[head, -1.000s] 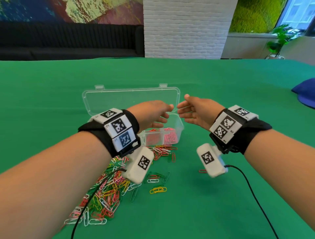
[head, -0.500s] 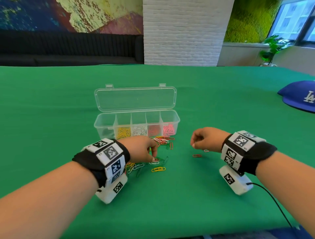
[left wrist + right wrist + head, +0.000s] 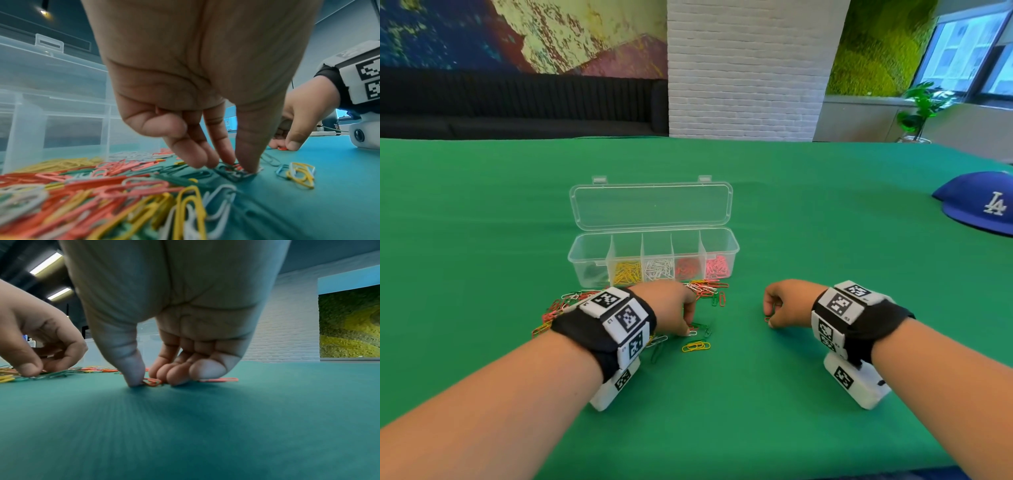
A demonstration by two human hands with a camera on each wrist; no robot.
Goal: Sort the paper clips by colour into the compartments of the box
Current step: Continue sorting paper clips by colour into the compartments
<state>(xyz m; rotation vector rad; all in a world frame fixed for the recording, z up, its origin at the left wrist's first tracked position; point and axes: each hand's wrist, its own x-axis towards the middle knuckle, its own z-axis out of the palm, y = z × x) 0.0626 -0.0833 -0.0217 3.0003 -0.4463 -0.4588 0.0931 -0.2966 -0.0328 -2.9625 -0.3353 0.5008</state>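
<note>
A clear box [image 3: 722, 255] with its lid open stands mid-table; its compartments hold dark, yellow, white, red and pink clips. Loose paper clips [image 3: 558, 308] of mixed colours lie in front of it and to the left. My left hand [image 3: 688, 330] is down on the cloth, thumb and fingertips pinching a small cluster of green, red and white clips [image 3: 234, 173]. Further right, my right hand [image 3: 770, 318] pinches a red clip [image 3: 152, 382] that lies on the cloth between thumb and curled fingers. A second red clip [image 3: 220, 380] lies just beside those fingers.
A blue cap [image 3: 983, 205] sits at the table's right edge. A linked bunch of yellow clips [image 3: 697, 346] lies just right of my left hand. Green cloth [image 3: 722, 411] covers the table. A black sofa and a white brick pillar stand behind.
Both hands have come back from over the box down to the cloth. The left has settled on clips near the pile; the right has closed on the red clip.
</note>
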